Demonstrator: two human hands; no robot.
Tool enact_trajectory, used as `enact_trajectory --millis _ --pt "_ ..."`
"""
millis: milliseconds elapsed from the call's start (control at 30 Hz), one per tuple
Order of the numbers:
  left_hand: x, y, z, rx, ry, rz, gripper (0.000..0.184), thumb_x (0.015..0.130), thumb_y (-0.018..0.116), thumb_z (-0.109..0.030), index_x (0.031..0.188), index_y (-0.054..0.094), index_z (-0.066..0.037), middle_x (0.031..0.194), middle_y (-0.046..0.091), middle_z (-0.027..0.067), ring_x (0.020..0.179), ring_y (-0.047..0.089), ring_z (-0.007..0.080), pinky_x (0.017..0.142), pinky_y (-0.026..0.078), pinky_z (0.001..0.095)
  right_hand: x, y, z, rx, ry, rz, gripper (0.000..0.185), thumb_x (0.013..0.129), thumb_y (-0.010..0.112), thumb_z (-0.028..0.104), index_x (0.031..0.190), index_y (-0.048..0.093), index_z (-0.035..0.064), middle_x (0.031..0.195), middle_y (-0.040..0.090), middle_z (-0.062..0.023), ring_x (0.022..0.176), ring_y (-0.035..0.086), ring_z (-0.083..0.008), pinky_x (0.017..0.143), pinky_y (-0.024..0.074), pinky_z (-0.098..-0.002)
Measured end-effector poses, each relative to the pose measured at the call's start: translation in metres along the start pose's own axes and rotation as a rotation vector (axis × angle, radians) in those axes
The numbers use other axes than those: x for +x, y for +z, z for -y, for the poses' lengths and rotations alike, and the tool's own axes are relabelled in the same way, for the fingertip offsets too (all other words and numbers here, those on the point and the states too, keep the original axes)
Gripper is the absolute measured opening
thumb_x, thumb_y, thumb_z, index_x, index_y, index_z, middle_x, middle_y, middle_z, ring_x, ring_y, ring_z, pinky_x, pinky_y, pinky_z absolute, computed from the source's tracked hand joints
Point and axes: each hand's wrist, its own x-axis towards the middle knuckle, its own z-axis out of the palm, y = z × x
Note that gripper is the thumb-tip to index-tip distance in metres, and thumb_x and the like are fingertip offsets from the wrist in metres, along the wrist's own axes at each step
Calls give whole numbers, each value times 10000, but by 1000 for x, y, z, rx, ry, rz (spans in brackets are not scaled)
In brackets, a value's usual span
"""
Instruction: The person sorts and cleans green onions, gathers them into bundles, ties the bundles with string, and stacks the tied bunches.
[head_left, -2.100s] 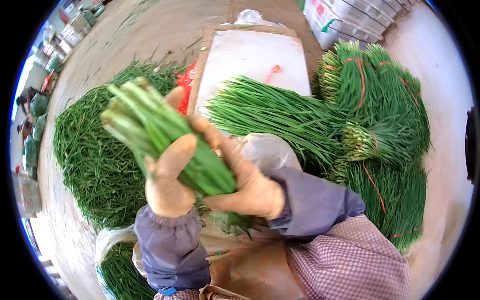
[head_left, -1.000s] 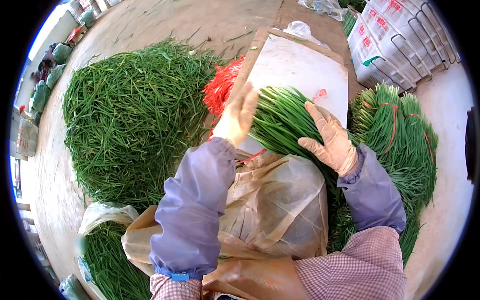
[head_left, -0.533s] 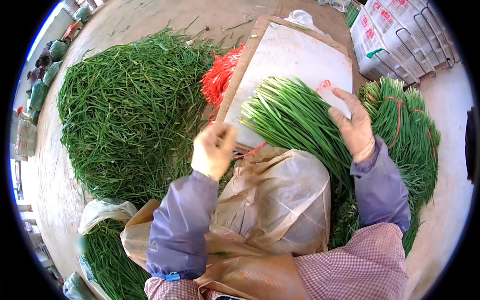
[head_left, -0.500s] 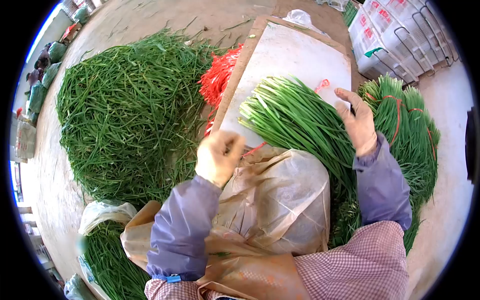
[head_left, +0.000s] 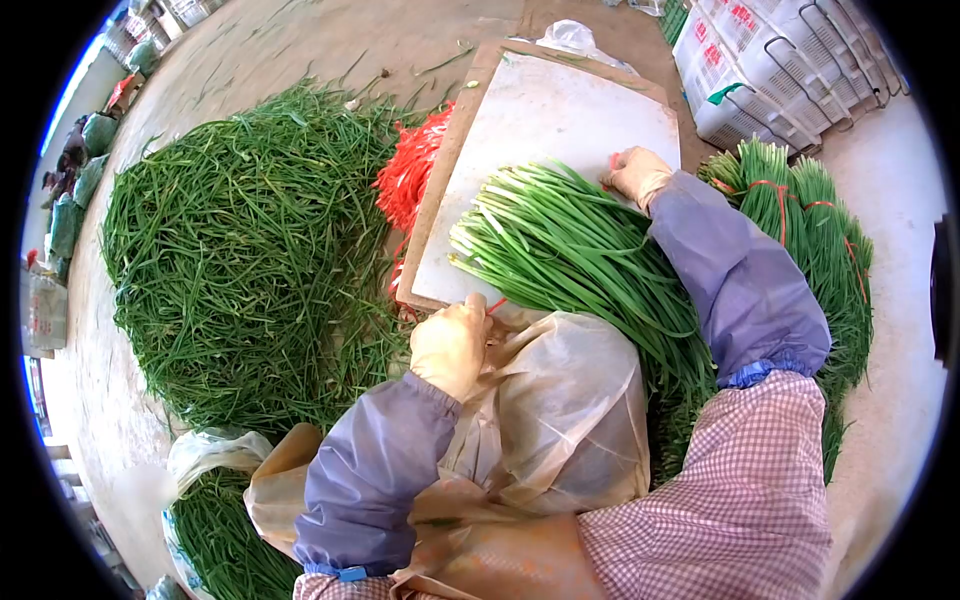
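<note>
A loose bundle of garlic chives [head_left: 560,235] lies slantwise on the white board [head_left: 540,110], its pale cut ends toward the upper left and its leaves hanging off the lower edge. Beneath it runs a red plastic tie [head_left: 497,305], its middle hidden by the stalks. At the board's lower edge, my left hand [head_left: 450,345] is closed on one end of this tie. Beyond the bundle, my right hand [head_left: 640,176] pinches the tie's other end, of which only a bit of red shows at the fingertips.
A big heap of loose chives [head_left: 240,260] covers the floor at left. Red ties [head_left: 412,170] hang in a bunch beside the board. Tied chive bundles [head_left: 790,220] stand at right, below stacked white crates [head_left: 750,70]. A plastic sheet [head_left: 570,400] covers my lap.
My right hand has moved left and closed on the tie's far end. My left hand has come down slightly and grips the near end. The view has shifted a little.
</note>
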Motion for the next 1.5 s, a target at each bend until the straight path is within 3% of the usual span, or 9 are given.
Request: enact_trajectory --millis 167,300,467,567,700,867,1100,1333,1500 --pt "3 -11 7 44 44 49 152 843 616 -207 911 620 -71 762 655 155 734 639 373 650 500 469 1 22 -6 61 -229 -113 249 760 658 282 851 704 54 781 685 -154 727 649 -317 706 504 -397" --pt "0 -23 20 -85 85 67 145 809 617 -189 848 683 -67 753 658 135 749 644 362 680 510 446 -16 23 -1 367 -71 -203 160 784 667 198 853 686 54 768 683 -117 738 652 -240 715 507 -350" --pt "-12 -34 48 -195 329 211 114 713 714 -46 817 677 -21 1038 669 108 939 633 305 797 504 388 -20 40 -10 502 -170 -138 114 808 679 133 865 665 35 716 639 -74 674 575 -142 669 474 -295" --pt "-7 -56 26 -741 275 269 95 762 704 -72 834 683 -14 1078 678 126 956 648 250 824 494 346 -28 39 0 682 -131 -89 87 826 678 102 853 660 20 721 634 -54 690 567 -121 662 468 -281" --pt "9 -48 8 -1383 -157 416 66 822 680 -54 841 714 0 1219 635 166 1043 629 212 886 493 337 -36 41 7 1018 -178 -134 54 807 696 36 848 661 27 757 645 -26 746 585 -108 720 485 -266" --pt "21 -28 -12 -1640 -128 424 469 845 637 21 1303 534 25 1302 581 155 1106 607 233 951 510 357 -36 44 -2 1081 -153 -42 172 856 697 62 1022 703 14 869 684 -12 774 589 -91 754 491 -250" --pt "23 -9 -40 -1490 -235 58 368 898 603 40 1262 568 0 1115 671 103 965 653 147 796 540 248 -43 47 4 1092 -164 -69 193 883 696 132 1018 710 -6 838 692 -19 739 590 -86 722 491 -235" --pt "20 -21 -57 -1540 -345 -81 274 905 640 -17 1177 624 -2 995 694 101 831 676 160 733 557 264 -59 34 11 1131 -125 37 207 903 684 167 1012 726 -4 856 721 -54 752 629 -102 711 516 -258" --pt "13 -16 -39 -1685 -370 173 245 915 667 -124 1122 629 3 943 693 80 768 675 151 688 547 257 -78 24 21 1076 -110 56 175 900 687 158 968 734 4 835 723 -61 730 630 -105 706 517 -268"
